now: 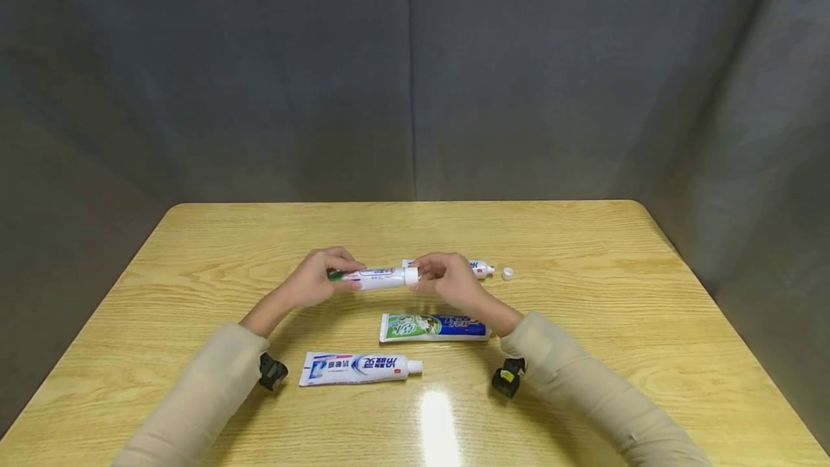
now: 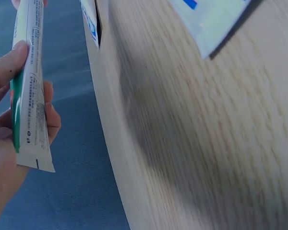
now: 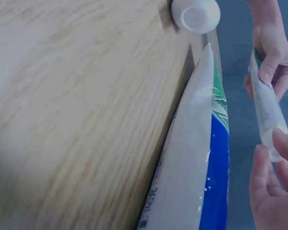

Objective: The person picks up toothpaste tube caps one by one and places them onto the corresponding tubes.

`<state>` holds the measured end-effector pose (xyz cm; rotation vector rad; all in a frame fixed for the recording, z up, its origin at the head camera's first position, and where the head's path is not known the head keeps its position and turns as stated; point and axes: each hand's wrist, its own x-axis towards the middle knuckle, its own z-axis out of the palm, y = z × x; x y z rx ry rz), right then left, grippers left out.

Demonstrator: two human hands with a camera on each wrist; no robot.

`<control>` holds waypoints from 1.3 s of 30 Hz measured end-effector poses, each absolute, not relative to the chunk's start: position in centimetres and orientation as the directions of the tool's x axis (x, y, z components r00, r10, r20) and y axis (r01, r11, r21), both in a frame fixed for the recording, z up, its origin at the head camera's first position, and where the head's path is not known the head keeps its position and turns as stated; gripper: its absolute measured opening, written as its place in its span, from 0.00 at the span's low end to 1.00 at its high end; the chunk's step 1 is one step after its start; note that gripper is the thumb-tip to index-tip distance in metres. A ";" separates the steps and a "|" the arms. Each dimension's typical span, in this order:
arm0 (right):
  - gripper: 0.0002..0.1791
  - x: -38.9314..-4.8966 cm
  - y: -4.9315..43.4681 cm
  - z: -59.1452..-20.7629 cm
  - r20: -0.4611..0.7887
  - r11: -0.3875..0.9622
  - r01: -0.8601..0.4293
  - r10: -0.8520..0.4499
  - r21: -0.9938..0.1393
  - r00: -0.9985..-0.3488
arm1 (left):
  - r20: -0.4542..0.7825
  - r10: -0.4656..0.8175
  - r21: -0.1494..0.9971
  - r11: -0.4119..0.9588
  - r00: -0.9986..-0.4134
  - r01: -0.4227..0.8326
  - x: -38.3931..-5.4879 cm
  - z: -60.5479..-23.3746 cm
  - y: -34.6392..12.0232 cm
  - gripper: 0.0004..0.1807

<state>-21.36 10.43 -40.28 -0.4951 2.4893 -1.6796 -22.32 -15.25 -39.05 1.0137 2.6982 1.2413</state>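
My left hand (image 1: 316,281) grips a white toothpaste tube (image 1: 381,279) with a green tail end, its thumb on one side and fingers on the other. At the opposite end, my right hand (image 1: 454,282) pinches the tube's white cap (image 1: 411,276) between thumb and fingers. The left wrist view shows small print along the side of the tube (image 2: 33,86) and its flat crimped end near the palm. In the right wrist view the capped end (image 3: 272,139) points toward the right fingertips. The tube is held level above the wooden table.
Behind the right hand lies an uncapped white toothpaste tube (image 1: 480,269), a loose white cap (image 1: 508,274) beside its nozzle. Nearer are a green-and-blue tube (image 1: 434,328) and a capped white-and-blue tube (image 1: 357,368). Grey curtains (image 1: 415,92) surround the table (image 1: 583,236).
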 end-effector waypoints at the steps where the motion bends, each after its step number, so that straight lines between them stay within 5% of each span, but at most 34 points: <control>1: 0.15 -21.4 10.5 -40.3 0.071 0.324 -0.178 -0.316 -0.929 -0.946 | 0.252 0.557 0.679 0.481 -0.791 0.555 -22.4 -39.1 -15.3 0.15; 25: 0.17 -21.7 10.9 -41.1 -0.317 0.228 0.249 -0.350 -0.941 -0.881 | 0.163 0.590 0.641 0.546 -0.791 0.539 -22.8 -41.7 -14.9 0.15; 39: 0.16 -21.6 10.8 -40.9 -0.385 0.201 0.334 -0.325 -0.921 -0.864 | 0.133 0.584 0.593 0.600 -0.801 0.537 -22.7 -42.1 -14.5 0.14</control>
